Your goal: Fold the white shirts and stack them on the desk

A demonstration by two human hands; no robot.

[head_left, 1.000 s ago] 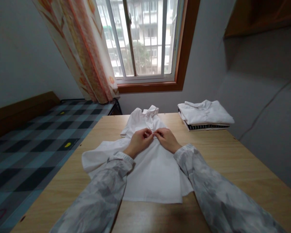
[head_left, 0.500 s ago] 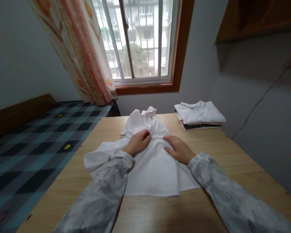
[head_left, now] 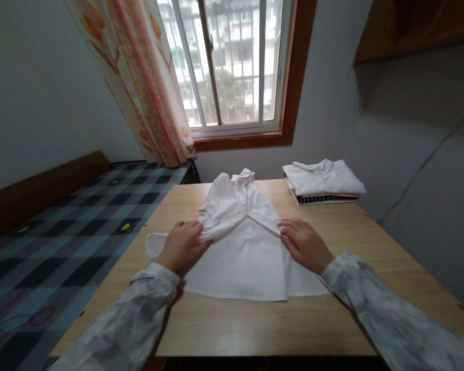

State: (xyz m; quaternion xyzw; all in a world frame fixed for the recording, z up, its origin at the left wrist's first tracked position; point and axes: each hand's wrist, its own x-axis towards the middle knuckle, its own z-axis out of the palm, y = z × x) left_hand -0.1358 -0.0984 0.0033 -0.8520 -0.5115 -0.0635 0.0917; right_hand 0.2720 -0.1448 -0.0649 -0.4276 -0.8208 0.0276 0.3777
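Note:
A white shirt (head_left: 237,270) lies spread on the wooden table, its collar toward the window and its hem toward me. The front panels part below the chest and show the back panel between them. My left hand (head_left: 183,242) is closed on the edge of the left front panel, which is gathered in folds; the thumb is partly under the cloth. At the opposite side, my right hand (head_left: 305,242) pinches the edge of the right front panel near the shirt's side. Part of a sleeve or panel shows beyond my left wrist.
A stack of folded clothes (head_left: 325,178), white on top with a dark striped piece below, sits at the table's (head_left: 263,330) far right corner. A bed with a checked cover (head_left: 81,242) stands along the left. Behind are a window (head_left: 235,67) and a flowered curtain (head_left: 147,93).
Both hands have moved apart from the shirt's middle, the left one leftward and the right one rightward. The front panels are now drawn open into a wider gap. The view has shifted slightly.

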